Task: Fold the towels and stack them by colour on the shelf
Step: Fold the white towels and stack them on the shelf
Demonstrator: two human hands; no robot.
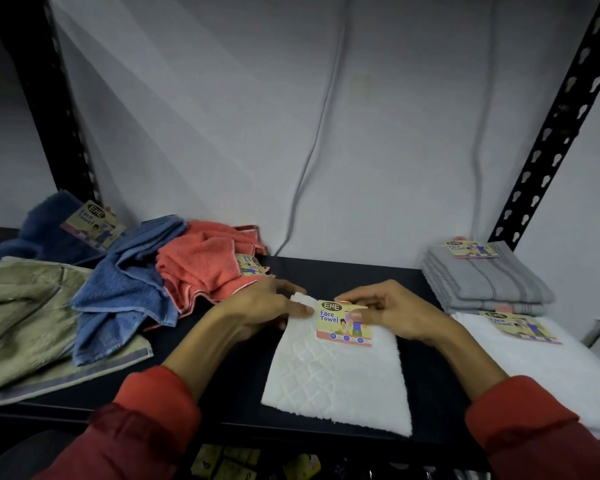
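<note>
Abt halfway: grey stack & white stack done at right, both hands (left, right) pinch folded white towel mid-shelf; blue, coral, green unfolded at left.

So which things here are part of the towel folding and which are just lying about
Job:
white towel under both hands
folded white towel
grey stack
unfolded blue, coral, olive towels
shelf

Lying about:
wall cable
bits on lower shelf
</note>
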